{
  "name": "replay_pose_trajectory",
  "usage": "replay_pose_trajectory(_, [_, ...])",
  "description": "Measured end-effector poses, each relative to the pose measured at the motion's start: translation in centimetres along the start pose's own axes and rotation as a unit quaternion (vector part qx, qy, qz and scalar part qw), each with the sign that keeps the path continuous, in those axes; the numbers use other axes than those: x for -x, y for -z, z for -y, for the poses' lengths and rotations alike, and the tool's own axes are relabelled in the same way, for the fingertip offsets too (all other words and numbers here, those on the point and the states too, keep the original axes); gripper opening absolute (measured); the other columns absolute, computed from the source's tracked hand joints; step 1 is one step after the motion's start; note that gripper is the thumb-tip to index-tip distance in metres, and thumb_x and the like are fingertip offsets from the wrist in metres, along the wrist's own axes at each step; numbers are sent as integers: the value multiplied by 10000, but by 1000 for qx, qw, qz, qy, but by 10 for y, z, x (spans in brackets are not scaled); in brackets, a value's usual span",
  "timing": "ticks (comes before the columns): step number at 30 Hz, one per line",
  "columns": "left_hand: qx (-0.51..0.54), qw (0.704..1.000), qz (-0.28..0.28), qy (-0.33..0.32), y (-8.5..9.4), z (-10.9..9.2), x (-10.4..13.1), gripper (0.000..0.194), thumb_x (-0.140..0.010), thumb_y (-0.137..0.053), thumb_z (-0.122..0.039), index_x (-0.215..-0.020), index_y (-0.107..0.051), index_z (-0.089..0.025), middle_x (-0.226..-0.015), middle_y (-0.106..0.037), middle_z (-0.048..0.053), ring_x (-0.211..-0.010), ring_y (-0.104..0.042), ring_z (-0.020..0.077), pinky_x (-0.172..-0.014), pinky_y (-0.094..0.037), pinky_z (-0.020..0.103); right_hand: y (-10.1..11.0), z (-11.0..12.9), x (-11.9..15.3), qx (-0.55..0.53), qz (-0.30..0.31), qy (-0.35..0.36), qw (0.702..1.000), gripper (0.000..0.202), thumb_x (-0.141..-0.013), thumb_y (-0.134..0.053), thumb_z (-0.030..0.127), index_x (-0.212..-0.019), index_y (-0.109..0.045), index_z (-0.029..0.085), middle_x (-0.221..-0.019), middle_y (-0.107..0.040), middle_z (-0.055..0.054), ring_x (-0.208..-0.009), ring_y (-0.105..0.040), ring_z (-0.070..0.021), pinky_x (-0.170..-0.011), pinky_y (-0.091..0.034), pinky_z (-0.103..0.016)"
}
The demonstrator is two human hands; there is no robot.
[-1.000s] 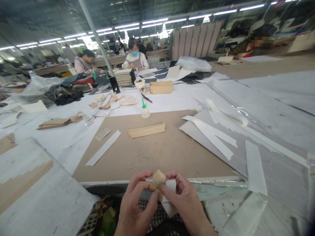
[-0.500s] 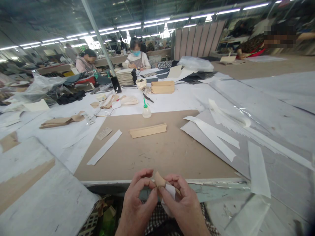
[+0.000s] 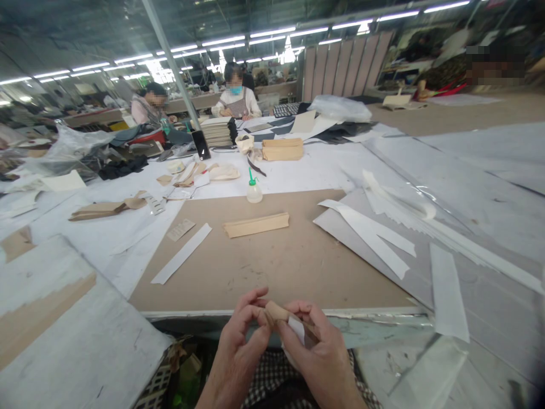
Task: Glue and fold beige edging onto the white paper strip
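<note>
Tan leather piece (image 3: 277, 311), one, pinched between two hands.

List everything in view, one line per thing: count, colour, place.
tan piece: one, tan, pinched between both hands at the table's near edge
white backing strip: one, white, against the right hand's fingers
brown board: one, brown, on the table ahead
tan stack: one, tan, mid-board
glue bottle: one, clear with green tip, board's far edge
white strips: several, white, right of the board; one more lies left
co-workers: two seated, far end of the table
left hand: one, holding the tan piece
right hand: one, holding the tan piece
</note>
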State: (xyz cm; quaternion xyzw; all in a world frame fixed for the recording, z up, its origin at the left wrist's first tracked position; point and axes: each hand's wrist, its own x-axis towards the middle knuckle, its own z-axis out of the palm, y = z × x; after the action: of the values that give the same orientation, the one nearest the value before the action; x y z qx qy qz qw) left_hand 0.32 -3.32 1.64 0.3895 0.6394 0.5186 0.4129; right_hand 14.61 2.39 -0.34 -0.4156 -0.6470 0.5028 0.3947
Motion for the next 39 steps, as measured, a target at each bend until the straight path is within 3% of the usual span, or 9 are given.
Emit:
replay_pose_trajectory(8, [-16, 998, -56, -32, 3, 3, 1, 237, -845, -684, -414, -782, -652, -187, -1424, -546, 132, -1255, -557, 303, -1077, -403, 415, -1, 5, -4, -89, 4, -72, 993, 238, -848, -729, 413, -918, -647, 201, -805, -715, -22, -675, -666, -165, -603, -529, -204])
replay_pose_trajectory(12, [42, 997, -65, -8, 2, 6, 0, 284, -828, -722, -442, -965, -666, -200, -1349, -600, 125, -1147, -624, 270, -996, -469, 366, -1, 1, -6, -104, 15, -99, 990, 271, -816, -740, 438, -902, -644, 200, -752, -688, -12, -634, -630, -162, -561, -493, -210])
replay_pose_trajectory(17, [118, 993, 3, 25, -4, 17, -10, 527, -732, -825, -470, -1122, -624, -177, -1024, -712, 112, -963, -676, 242, -857, -521, 322, -1, -1, -14, -115, 20, -101, 988, 235, -794, -704, 417, -875, -636, 207, -767, -697, -15, -676, -649, -182, -614, -510, -238])
replay_pose_trajectory(25, [235, 970, 59, 30, -19, 27, -34, 901, -495, -965, -456, -1244, -538, -195, -1239, -667, 171, -1032, -690, 292, -837, -541, 319, 10, 11, -43, -65, 57, -70, 994, 247, -773, -673, 413, -935, -648, 229, -876, -717, -21, -764, -665, -196, -683, -525, -252])
replay_pose_trajectory(29, [258, 965, 42, 22, -31, 27, -47, 839, -529, -938, -506, -1198, -549, -181, -1144, -695, 157, -959, -706, 257, -815, -542, 296, 15, 9, -62, -93, 100, -75, 988, 302, -800, -689, 472, -948, -658, 210, -908, -719, -48, -824, -675, -228, -733, -532, -290])
replay_pose_trajectory(32, [263, 964, 19, 33, -29, 27, -62, 784, -534, -932, -504, -1149, -570, -180, -1003, -713, 110, -886, -703, 224, -798, -539, 281, 15, 4, -80, -114, 153, -82, 978, 340, -807, -710, 499, -968, -657, 204, -965, -725, -67, -888, -680, -252, -776, -529, -318])
replay_pose_trajectory(36, [219, 975, 1, 40, -9, 31, -85, 661, -550, -922, -361, -1092, -588, -180, -737, -654, -3, -636, -617, 122, -615, -469, 209, 15, -2, -107, -147, 195, -109, 964, 386, -771, -773, 476, -1002, -640, 198, -1011, -720, -80, -1003, -665, -267, -859, -510, -338])
replay_pose_trajectory(39, [205, 977, -14, 50, 9, 34, -101, 610, -537, -913, -312, -1042, -597, -176, -687, -635, -22, -599, -602, 119, -587, -455, 209, 18, -3, -128, -194, 197, -128, 952, 424, -722, -795, 403, -1051, -644, 183, -1094, -713, -103, -1077, -648, -268, -951, -482, -367])
